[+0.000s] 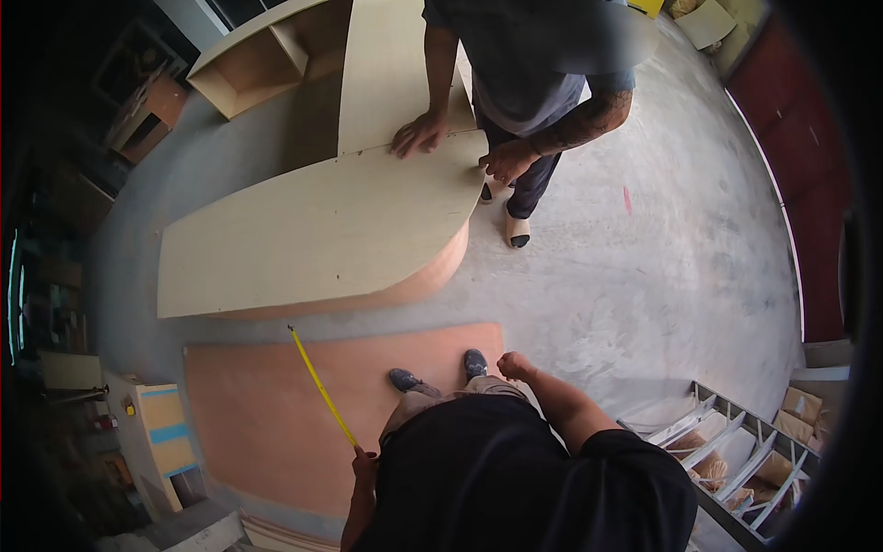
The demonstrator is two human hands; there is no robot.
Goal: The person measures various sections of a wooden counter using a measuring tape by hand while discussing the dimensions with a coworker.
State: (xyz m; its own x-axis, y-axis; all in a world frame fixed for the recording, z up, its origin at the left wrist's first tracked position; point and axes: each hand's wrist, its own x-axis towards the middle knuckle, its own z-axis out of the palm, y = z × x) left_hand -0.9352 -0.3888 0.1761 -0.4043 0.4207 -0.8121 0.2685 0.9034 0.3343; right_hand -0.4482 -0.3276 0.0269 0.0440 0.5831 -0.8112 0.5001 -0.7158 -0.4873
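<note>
A yellow tape measure (pixel 320 386) sticks out from my left hand (pixel 365 462), which is closed around its near end. The blade slants up and away over a brown sheet, its tip close to the near edge of a pale curved wooden counter (pixel 303 235). My right hand (pixel 515 366) is curled in a fist at my right side, above the floor by the sheet's corner. Whatever may be inside that fist is hidden. A co-worker's hand (pixel 420 135) lies on the counter top, and their other hand (pixel 509 160) is at its rounded end.
I stand on the brown sheet (pixel 276 423) on the concrete floor (pixel 635 267). A metal ladder (pixel 736 451) lies at lower right beside wrapped packages. An open wooden shelf unit (pixel 248 69) is at the back left, and a cabinet with blue tape (pixel 156 432) stands lower left.
</note>
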